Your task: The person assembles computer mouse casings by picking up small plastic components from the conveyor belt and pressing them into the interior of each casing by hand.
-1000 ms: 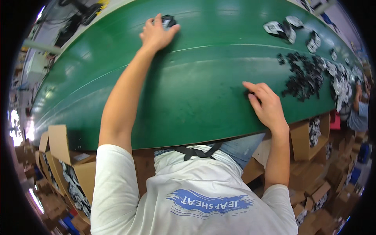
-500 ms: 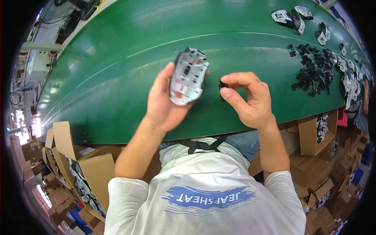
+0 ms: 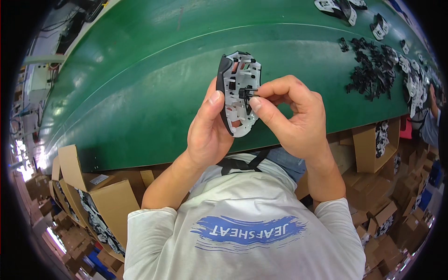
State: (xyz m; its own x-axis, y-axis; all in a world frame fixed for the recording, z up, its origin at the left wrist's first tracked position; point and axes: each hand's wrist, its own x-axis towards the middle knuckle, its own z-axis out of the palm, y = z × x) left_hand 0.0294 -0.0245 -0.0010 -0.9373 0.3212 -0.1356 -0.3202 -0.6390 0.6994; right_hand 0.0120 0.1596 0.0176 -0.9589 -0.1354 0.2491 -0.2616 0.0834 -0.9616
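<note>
My left hand (image 3: 207,130) grips a computer mouse shell (image 3: 239,93), black outside and white ribbed inside, held upright above the green table (image 3: 140,70) near its front edge. My right hand (image 3: 289,116) pinches a small black plastic part (image 3: 246,93) between thumb and forefinger and presses it against the white inner side of the shell, about mid-height.
A heap of small black parts (image 3: 368,74) and more mouse shells (image 3: 410,79) lie at the table's right end. Further shells (image 3: 336,7) rest at the far edge. Open cardboard boxes (image 3: 93,205) stand on the floor at left, others (image 3: 373,144) at right.
Both hands came back from the table toward me. The left hand brought the shell in from the far edge; the right brought a black part from the heap onto the shell's inside.
</note>
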